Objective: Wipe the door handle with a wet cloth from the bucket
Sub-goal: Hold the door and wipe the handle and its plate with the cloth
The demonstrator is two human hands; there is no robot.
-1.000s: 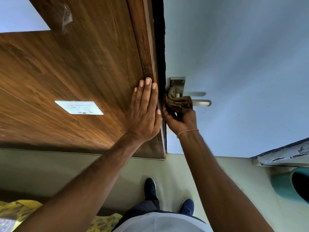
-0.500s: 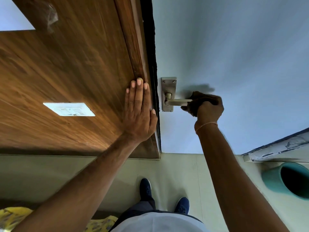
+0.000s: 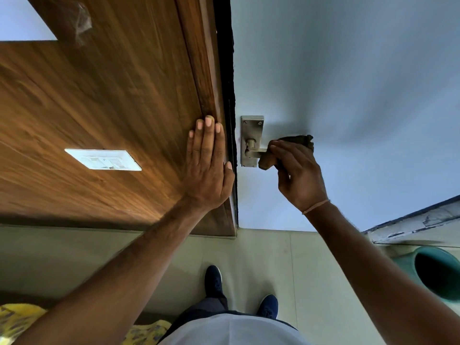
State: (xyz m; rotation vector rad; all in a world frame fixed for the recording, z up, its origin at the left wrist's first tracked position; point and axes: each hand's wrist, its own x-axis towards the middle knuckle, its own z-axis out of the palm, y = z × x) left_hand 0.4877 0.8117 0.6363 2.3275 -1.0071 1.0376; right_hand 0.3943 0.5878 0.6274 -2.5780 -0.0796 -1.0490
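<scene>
A metal door handle (image 3: 252, 141) with a rectangular backplate sits on the pale blue door (image 3: 348, 83). My right hand (image 3: 297, 174) grips a dark brown cloth (image 3: 297, 140) wrapped around the lever, which it hides except for the stub near the plate. My left hand (image 3: 207, 165) lies flat, fingers together, on the brown wooden panel (image 3: 112, 100) just left of the door's edge. A teal bucket (image 3: 433, 275) stands on the floor at the lower right, its inside dark.
A white switch plate (image 3: 103, 159) is set in the wooden panel. My two dark blue shoes (image 3: 214, 280) stand on the pale floor below the handle. A worn blue-white ledge (image 3: 413, 224) juts out above the bucket. Yellow fabric (image 3: 17, 319) lies at the bottom left.
My right hand slid the cloth from the handle's base out to the lever's end, then back toward the backplate. The left hand has stayed pressed on the wood.
</scene>
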